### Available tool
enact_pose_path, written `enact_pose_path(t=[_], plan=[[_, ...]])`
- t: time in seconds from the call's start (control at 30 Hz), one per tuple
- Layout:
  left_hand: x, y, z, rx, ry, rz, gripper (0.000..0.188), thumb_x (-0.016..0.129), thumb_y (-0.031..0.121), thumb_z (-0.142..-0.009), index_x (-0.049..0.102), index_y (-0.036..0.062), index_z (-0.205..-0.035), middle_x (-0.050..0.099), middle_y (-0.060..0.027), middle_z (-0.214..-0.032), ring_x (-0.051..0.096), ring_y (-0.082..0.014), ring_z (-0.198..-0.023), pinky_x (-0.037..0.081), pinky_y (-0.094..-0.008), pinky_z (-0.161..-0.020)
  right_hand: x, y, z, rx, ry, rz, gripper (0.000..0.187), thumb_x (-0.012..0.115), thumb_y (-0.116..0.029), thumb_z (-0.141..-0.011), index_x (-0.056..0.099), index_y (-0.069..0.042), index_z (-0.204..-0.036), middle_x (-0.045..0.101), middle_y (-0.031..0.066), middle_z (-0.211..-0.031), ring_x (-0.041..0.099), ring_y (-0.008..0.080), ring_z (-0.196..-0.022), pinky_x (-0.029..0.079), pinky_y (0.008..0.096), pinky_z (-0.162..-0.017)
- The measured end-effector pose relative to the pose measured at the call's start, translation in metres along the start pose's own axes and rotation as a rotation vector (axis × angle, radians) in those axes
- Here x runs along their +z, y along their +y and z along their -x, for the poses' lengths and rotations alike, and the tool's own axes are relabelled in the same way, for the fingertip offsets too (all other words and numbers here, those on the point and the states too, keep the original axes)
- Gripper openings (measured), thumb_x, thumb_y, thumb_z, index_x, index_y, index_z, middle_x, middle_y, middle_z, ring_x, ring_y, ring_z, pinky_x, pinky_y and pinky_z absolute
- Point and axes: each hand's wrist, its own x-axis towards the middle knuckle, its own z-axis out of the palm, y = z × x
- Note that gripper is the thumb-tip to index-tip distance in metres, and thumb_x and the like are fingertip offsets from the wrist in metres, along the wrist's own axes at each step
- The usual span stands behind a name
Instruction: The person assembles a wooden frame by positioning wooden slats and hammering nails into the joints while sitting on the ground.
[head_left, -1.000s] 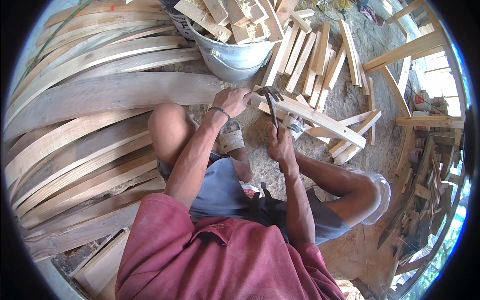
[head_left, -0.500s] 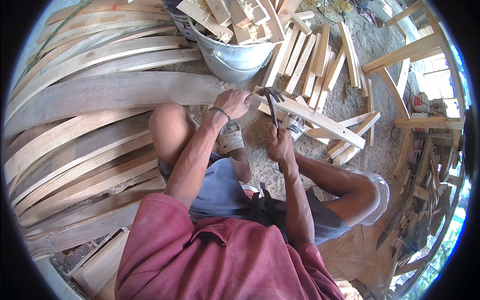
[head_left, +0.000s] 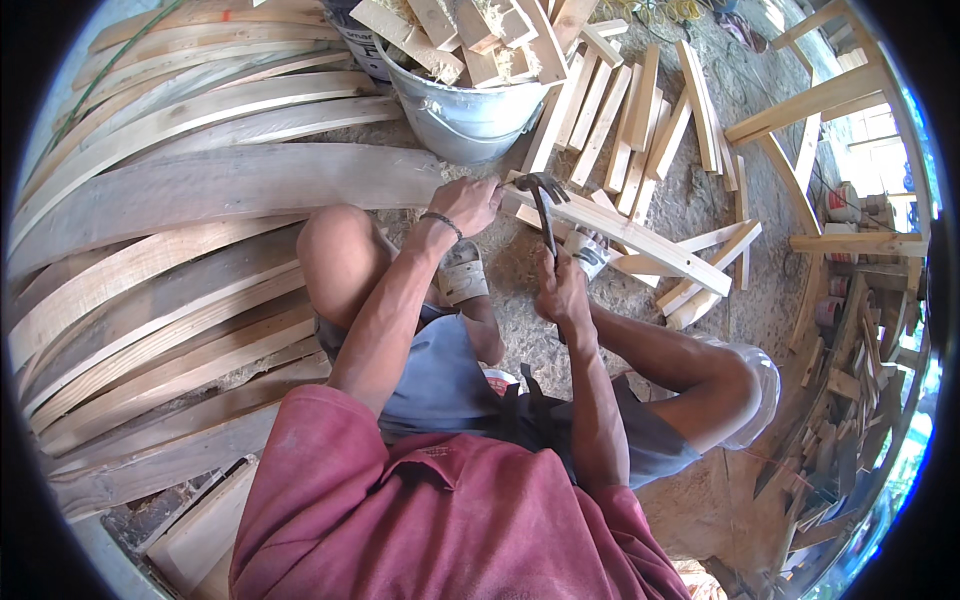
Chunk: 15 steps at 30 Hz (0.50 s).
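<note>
My right hand [head_left: 563, 297] is closed around the handle of a claw hammer [head_left: 545, 218]. The hammer's head rests over the near-left end of a pale wooden batten [head_left: 655, 250], its claw pointing right. At that same end, my left hand [head_left: 468, 207], with a dark bracelet at the wrist, has its fingers pinched together beside the hammer head. A thin dark bit shows by the fingertips, too small to name. The batten slants down to the right across other short pieces, and a sandalled foot [head_left: 588, 252] is partly beneath it.
Long planks [head_left: 250, 180] lie side by side on the left. A grey metal bucket [head_left: 465, 125] full of wood offcuts and shavings stands ahead. Short battens [head_left: 605, 120] are spread on the floor to its right. A wooden frame [head_left: 805, 110] and scrap wood [head_left: 850, 380] line the far right.
</note>
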Motion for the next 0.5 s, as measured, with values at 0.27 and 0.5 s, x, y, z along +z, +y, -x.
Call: enact_pose_path(t=[0.27,0.5], plan=[[0.0018,-0.0029,-0.0016,0.042,0.014,-0.002,0.033,0.047,0.033,-0.101,0.064,0.0059,-0.109,0.070,-0.0223,-0.098,0.066,-0.0426,-0.094,0.052,-0.0523,-0.081,0.0008,-0.0004,0.0002,-0.024,0.016,-0.013,0.039,0.043,-0.034,-0.104,0.057,0.003,-0.100,0.060,0.0273,-0.077,0.061,0.0464,-0.077,0.046,0.0481,-0.069],[0.0026,-0.0046,-0.0023,0.025,-0.001,0.010,0.031,0.048,0.032,-0.100,0.065,0.0064,-0.106,0.070,-0.0224,-0.097,0.067,-0.0422,-0.092,0.053,-0.0513,-0.080,0.0006,-0.0014,0.0008,-0.020,0.015,-0.043,0.040,0.044,-0.035,-0.103,0.058,0.002,-0.101,0.060,0.0272,-0.077,0.059,0.0459,-0.074,0.047,0.0464,-0.068]])
